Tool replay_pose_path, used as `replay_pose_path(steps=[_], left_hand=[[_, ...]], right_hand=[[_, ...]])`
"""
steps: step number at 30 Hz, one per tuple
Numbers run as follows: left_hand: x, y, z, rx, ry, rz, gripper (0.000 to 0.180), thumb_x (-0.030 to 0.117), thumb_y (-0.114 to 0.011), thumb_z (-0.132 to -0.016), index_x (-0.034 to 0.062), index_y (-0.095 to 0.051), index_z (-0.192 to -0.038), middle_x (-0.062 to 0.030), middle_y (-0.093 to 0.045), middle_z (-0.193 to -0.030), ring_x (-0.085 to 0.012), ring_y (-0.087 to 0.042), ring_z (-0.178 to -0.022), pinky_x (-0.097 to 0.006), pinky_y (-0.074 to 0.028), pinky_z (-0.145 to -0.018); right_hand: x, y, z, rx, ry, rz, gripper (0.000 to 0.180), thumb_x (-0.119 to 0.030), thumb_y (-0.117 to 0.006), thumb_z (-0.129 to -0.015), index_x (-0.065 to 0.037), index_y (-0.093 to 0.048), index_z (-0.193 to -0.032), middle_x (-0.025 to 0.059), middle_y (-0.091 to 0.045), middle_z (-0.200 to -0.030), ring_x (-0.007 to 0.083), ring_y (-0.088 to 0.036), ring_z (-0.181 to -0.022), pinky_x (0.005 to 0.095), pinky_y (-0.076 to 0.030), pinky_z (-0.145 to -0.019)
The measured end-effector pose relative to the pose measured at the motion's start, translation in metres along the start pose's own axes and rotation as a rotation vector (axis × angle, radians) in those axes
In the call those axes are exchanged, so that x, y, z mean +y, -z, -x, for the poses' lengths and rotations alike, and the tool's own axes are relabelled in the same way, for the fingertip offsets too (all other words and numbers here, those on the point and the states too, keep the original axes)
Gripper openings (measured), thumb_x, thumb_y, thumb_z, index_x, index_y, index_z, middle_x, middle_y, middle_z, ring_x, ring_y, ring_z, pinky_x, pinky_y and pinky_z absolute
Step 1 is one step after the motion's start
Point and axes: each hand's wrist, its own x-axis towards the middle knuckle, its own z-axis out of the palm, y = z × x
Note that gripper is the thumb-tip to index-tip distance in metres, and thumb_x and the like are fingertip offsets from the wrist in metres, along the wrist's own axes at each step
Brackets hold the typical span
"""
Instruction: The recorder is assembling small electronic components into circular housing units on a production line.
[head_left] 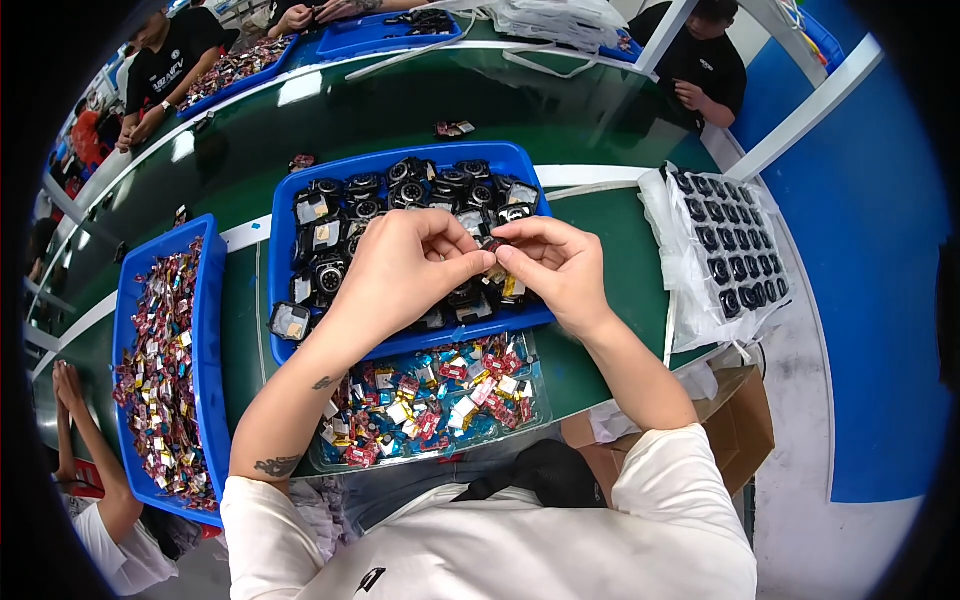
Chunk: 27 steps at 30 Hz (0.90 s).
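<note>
Clear tray of wrappers nearest you — your left hand and right hand both pinch one small part over the blue bin.

— What is carrying everything?
— A green workbench. A blue tray of black parts is lying directly beneath the grip, and a clear tray of small wrapped pieces is sitting just nearer the person.
— And further off?
— Another blue tray is lying well left; a white sheet of black rings is resting right.
</note>
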Motion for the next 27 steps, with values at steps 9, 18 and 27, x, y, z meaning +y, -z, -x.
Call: replay_pose_path(steps=[9,18,27], left_hand=[[0.026,0.048,0.012,0.239,-0.151,0.142,0.016,0.013,-0.070,-0.085,-0.0014,-0.066,-0.079,-0.0025,-0.065,-0.068,-0.0055,-0.059,-0.063,-0.019,-0.046,-0.059],[0.034,0.065,0.020,0.275,-0.192,0.166,0.016,0.014,-0.071,-0.084,-0.0009,-0.067,-0.078,-0.0021,-0.065,-0.068,-0.0055,-0.060,-0.062,-0.019,-0.046,-0.058],[0.029,0.065,0.013,0.277,-0.297,0.084,0.017,0.014,-0.071,-0.084,-0.0018,-0.067,-0.082,-0.0005,-0.063,-0.068,-0.0039,-0.058,-0.062,-0.017,-0.044,-0.056]], right_hand=[[0.015,0.083,-0.098,0.479,0.031,0.238,0.017,-0.010,-0.068,-0.084,-0.002,-0.068,-0.099,0.0038,-0.069,-0.088,0.0080,-0.062,-0.076,0.0225,-0.046,-0.063],[0.097,0.183,-0.182,0.868,-0.413,0.280,0.014,-0.007,-0.073,-0.074,0.004,-0.068,-0.083,0.0069,-0.066,-0.072,0.0098,-0.057,-0.051,0.0216,-0.045,-0.044],[0.083,0.171,-0.160,0.684,-0.153,0.945,0.031,-0.023,-0.075,-0.074,-0.002,-0.070,-0.096,0.0102,-0.070,-0.086,0.0152,-0.067,-0.078,0.0250,-0.050,-0.072]])
